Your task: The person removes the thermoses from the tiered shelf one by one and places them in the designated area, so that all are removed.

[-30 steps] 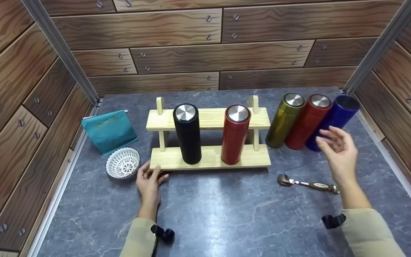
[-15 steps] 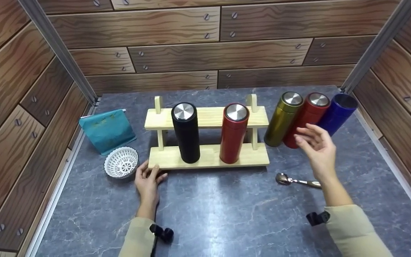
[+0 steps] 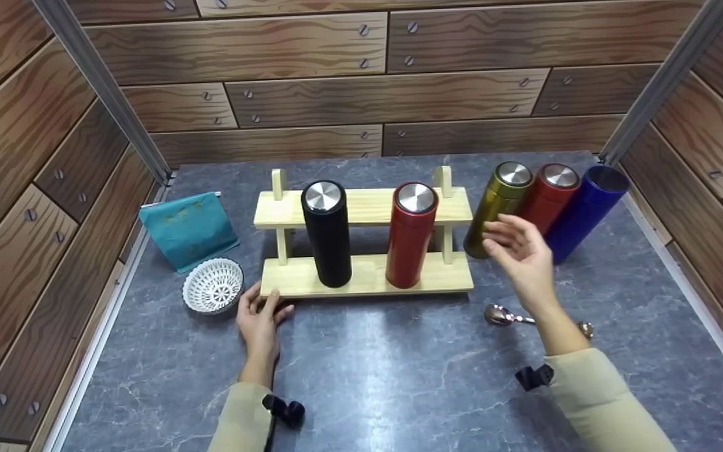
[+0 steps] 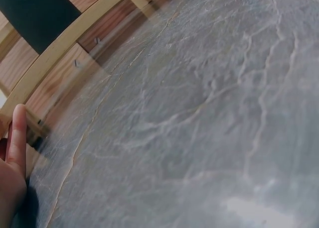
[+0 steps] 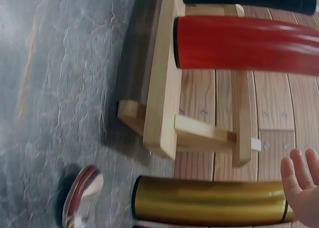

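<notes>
A two-tier wooden rack [image 3: 368, 206] stands mid-table in the head view. On its lower board stand a black vacuum flask [image 3: 329, 245] and a red vacuum flask [image 3: 410, 245], both with steel-topped lids. My left hand [image 3: 260, 326] grips the rack's front left corner, thumb at the board's edge, as the left wrist view also shows. My right hand [image 3: 521, 263] is raised with nothing in it, its fingers loosely bent, overlapping the gold flask [image 3: 501, 198] in the head view. In the right wrist view its fingertips [image 5: 299, 171] appear close to the gold flask's upper end.
Right of the gold flask stand a second red flask [image 3: 546, 204] and a blue flask [image 3: 587, 216] without a steel top. A metal spoon [image 3: 498, 315] lies partly hidden under my right forearm. At left are a teal pouch [image 3: 192, 232] and a white woven-pattern bowl [image 3: 213, 287].
My right hand has moved left, from in front of the blue flask, past the second red one, to the gold one. My left hand stays at the rack's corner.
</notes>
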Motion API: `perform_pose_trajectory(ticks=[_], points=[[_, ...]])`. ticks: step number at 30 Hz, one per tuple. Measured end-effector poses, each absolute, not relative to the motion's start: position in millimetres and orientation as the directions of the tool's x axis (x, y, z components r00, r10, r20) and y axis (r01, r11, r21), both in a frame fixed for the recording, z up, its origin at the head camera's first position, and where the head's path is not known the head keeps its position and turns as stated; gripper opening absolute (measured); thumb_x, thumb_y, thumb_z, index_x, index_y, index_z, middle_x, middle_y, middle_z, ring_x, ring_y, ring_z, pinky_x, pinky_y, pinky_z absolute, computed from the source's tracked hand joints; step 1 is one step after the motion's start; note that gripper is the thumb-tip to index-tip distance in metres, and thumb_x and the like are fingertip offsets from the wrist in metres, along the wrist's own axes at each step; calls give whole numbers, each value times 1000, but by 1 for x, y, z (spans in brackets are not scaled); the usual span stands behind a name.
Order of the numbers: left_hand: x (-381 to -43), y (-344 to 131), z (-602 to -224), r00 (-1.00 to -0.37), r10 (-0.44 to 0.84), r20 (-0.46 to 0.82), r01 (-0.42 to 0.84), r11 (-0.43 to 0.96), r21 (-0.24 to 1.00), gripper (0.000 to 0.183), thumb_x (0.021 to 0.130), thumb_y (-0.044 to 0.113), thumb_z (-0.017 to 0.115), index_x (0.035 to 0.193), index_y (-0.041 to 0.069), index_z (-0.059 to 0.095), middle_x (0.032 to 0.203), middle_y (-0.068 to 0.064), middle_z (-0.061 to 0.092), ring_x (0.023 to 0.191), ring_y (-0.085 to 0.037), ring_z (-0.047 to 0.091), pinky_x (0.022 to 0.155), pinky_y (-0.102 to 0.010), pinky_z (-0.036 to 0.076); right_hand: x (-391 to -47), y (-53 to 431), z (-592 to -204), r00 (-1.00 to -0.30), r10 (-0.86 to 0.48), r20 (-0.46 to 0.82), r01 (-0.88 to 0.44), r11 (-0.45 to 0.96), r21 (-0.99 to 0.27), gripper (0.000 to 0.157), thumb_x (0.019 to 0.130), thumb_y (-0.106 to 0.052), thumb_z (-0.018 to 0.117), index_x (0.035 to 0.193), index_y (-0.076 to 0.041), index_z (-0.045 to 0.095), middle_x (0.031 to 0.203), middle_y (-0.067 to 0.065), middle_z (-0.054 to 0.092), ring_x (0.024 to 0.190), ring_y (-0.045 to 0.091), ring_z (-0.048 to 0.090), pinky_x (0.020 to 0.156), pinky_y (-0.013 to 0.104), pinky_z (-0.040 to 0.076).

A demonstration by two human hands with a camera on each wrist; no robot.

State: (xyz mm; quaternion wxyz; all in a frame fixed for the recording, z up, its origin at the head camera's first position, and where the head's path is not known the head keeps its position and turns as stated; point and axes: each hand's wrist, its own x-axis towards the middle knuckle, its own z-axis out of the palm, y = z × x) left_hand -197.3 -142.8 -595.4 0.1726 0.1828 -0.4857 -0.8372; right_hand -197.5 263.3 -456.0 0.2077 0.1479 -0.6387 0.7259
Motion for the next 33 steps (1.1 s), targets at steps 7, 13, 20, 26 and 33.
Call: perform_pose_trajectory(ticks=[7, 13, 20, 26, 33], points=[[-197, -143, -596, -868, -475, -142, 109, -463, 880, 47, 84, -3, 66, 126, 1, 47, 105, -16, 51, 78, -21, 64, 57, -36, 60, -203, 242, -450, -870, 56, 490, -493, -47, -869, 45, 80, 10, 66, 121, 9, 48, 110, 37, 52, 96, 31, 60, 84, 31, 55], [-198, -143, -595, -874, -464, -142, 108, -472, 875, 47, 84, -3, 65, 127, 2, 46, 107, -16, 50, 78, -21, 63, 58, -37, 60, -205, 228, -443, -872, 43, 488, -490, -37, -871, 47, 79, 13, 65, 122, 15, 44, 113, 38, 51, 98, 35, 57, 83, 30, 54], [-197, -143, -594, -876, -459, -146, 111, -487, 866, 48, 84, -3, 65, 127, 0, 45, 109, -18, 49, 77, -21, 63, 58, -36, 60, -213, 216, -441, -874, -17, 485, -485, -2, -875, 51, 79, 7, 69, 124, 10, 45, 115, 30, 55, 102, 42, 54, 83, 32, 54], [-196, -143, -594, -875, -462, -145, 109, -479, 871, 48, 84, -3, 65, 127, 0, 45, 107, -17, 49, 77, -21, 63, 58, -37, 60, -217, 206, -434, -873, -46, 486, -487, 17, -873, 57, 77, 8, 71, 126, 8, 43, 118, 24, 56, 104, 38, 55, 87, 45, 51], [-197, -142, -594, -873, -466, -145, 105, -469, 877, 48, 83, -2, 66, 126, 2, 46, 105, -17, 50, 79, -23, 63, 59, -38, 60, -221, 198, -433, -886, -57, 460, -462, 39, -886, 61, 77, 7, 71, 130, 7, 40, 123, 18, 54, 106, 28, 56, 89, 54, 47]])
